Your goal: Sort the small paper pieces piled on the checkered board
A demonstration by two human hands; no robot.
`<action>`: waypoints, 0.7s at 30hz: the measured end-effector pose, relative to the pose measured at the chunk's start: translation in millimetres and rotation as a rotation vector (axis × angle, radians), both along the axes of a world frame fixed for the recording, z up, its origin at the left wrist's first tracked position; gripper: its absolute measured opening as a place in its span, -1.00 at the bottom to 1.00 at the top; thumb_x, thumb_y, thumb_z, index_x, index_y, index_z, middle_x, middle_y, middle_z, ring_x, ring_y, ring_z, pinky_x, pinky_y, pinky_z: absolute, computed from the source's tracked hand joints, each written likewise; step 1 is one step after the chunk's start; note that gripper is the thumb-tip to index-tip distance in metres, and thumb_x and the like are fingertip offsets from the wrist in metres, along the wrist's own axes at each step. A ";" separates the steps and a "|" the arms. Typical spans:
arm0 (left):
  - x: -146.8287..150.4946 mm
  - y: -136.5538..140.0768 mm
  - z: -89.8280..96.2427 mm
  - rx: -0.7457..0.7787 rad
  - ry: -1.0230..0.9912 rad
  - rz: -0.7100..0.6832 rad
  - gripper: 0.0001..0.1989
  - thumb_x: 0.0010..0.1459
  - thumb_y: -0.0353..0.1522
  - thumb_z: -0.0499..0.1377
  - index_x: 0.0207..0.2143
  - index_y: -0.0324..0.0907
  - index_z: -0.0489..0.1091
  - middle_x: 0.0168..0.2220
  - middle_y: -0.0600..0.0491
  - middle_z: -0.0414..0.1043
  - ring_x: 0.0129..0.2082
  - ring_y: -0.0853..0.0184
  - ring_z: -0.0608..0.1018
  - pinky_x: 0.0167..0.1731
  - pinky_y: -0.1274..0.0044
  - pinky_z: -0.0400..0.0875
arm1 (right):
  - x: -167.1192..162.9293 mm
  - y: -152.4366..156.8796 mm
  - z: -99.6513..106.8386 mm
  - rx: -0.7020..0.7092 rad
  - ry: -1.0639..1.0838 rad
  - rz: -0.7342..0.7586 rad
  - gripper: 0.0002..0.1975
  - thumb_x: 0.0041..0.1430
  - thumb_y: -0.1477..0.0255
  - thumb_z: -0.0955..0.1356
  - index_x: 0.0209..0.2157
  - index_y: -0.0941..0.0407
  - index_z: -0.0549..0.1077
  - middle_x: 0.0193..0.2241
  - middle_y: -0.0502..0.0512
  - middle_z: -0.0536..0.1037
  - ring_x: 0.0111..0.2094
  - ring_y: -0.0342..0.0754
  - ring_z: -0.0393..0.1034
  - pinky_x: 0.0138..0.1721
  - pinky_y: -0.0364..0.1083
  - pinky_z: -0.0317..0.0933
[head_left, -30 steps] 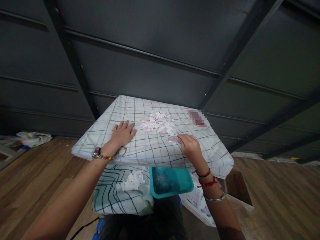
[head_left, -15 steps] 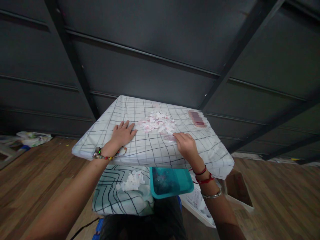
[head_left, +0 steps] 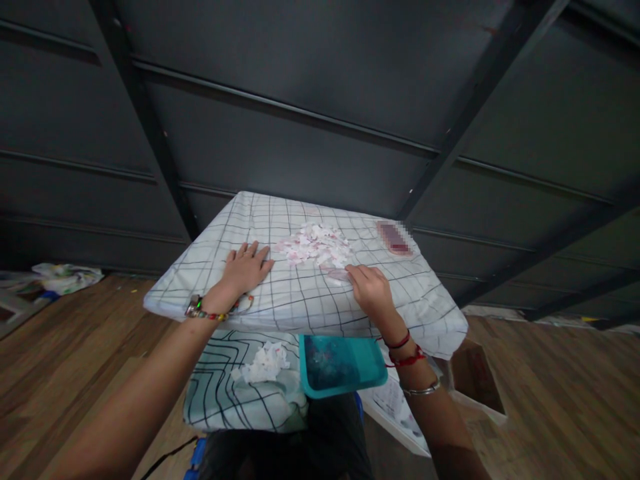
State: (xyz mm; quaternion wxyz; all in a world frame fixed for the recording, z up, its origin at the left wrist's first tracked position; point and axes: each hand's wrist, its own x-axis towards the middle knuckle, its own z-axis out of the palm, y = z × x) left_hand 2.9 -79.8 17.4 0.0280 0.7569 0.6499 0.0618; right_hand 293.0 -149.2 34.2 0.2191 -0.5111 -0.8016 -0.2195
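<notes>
My left hand (head_left: 246, 268) lies palm down on the checked white cloth (head_left: 295, 293), fingers spread, to the left of a heap of small white and pinkish paper-like scraps (head_left: 317, 245). Just in front of that heap, my right hand (head_left: 371, 288) pinches a thin, flat, pinkish oval piece (head_left: 338, 274) by its right end. The piece is low over the cloth, close to the heap's near edge; its exact kind is unclear. My right fingertips are partly hidden behind the hand.
A teal tray (head_left: 345, 383) sits at my lap below the table edge. Beside it, more white scraps (head_left: 267, 362) lie on a patterned cloth (head_left: 225, 400). A blurred-out reddish item (head_left: 395, 238) is at back right. Open boxes (head_left: 477, 380) stand on the floor; a dark panelled wall (head_left: 300, 153) rises behind.
The flat pinkish piece in my right hand has tilted slightly. Both hands stay in almost the same place.
</notes>
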 end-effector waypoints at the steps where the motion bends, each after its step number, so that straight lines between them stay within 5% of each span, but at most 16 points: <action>1: 0.2 -0.4 0.5 -0.001 0.000 0.000 -0.40 0.24 -0.09 -0.28 0.24 -0.10 0.06 0.30 -0.06 -0.06 0.27 0.09 0.01 0.15 0.19 -0.07 | 3.7 -0.1 0.5 0.012 0.016 -0.019 -0.72 0.24 0.55 0.17 -0.16 0.17 0.47 -0.40 0.14 0.50 -0.36 -0.02 0.32 -0.25 -0.06 0.13; 11: -0.7 1.5 -3.2 0.030 -0.002 -0.011 -0.40 0.24 -0.10 -0.28 0.24 -0.12 0.07 0.29 -0.09 -0.05 0.27 0.06 0.02 0.15 0.18 -0.06 | 38.0 9.3 -14.2 0.011 0.067 -0.160 -0.73 0.26 0.54 0.16 -0.15 0.20 0.45 -0.38 0.16 0.52 -0.32 -0.01 0.37 -0.25 -0.07 0.14; 21: -0.6 0.7 -1.3 0.014 0.009 -0.007 -0.41 0.24 -0.10 -0.28 0.24 -0.11 0.06 0.30 -0.07 -0.06 0.27 0.09 0.00 0.15 0.20 -0.07 | 37.2 2.0 -14.7 -0.040 0.135 0.024 -0.74 0.26 0.53 0.18 -0.20 0.16 0.47 -0.32 0.16 0.54 -0.29 -0.02 0.40 -0.23 -0.07 0.24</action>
